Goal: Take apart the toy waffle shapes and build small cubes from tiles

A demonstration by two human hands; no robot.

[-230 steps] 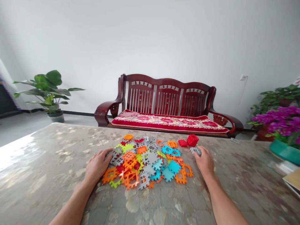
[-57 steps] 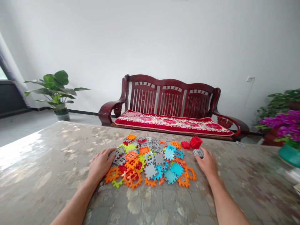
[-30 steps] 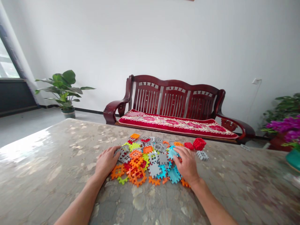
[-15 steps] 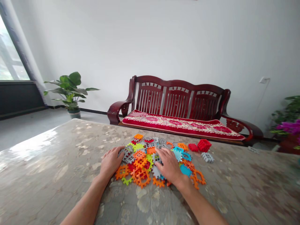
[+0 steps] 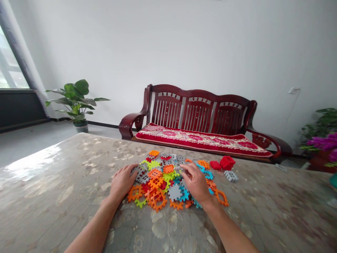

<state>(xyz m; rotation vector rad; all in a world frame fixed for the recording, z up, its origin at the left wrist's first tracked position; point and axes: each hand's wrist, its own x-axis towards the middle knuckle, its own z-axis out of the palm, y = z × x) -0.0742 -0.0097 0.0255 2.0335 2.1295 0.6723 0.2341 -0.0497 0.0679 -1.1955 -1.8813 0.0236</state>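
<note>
A pile of flat interlocking plastic tiles (image 5: pixel 168 179) in orange, grey, blue, green and red lies on the table (image 5: pixel 65 189). My left hand (image 5: pixel 122 181) rests flat on the pile's left edge, fingers spread over grey tiles. My right hand (image 5: pixel 196 182) lies on the middle of the pile, fingertips curled down onto a grey tile. To the right, apart from the pile, sit a red cube built of tiles (image 5: pixel 228 162), a loose red tile (image 5: pixel 215 164) and a single grey tile (image 5: pixel 231 175).
The table has a glossy floral cover. Behind it stands a dark red wooden bench (image 5: pixel 200 116) with a red cushion. A potted green plant (image 5: pixel 76 102) is on the floor at left. Purple flowers (image 5: pixel 325 144) stand at the right edge.
My right hand left the single grey tile at the right and moved left onto the middle of the pile, now pulling back slightly with fingertips down. My left hand has stayed put.
</note>
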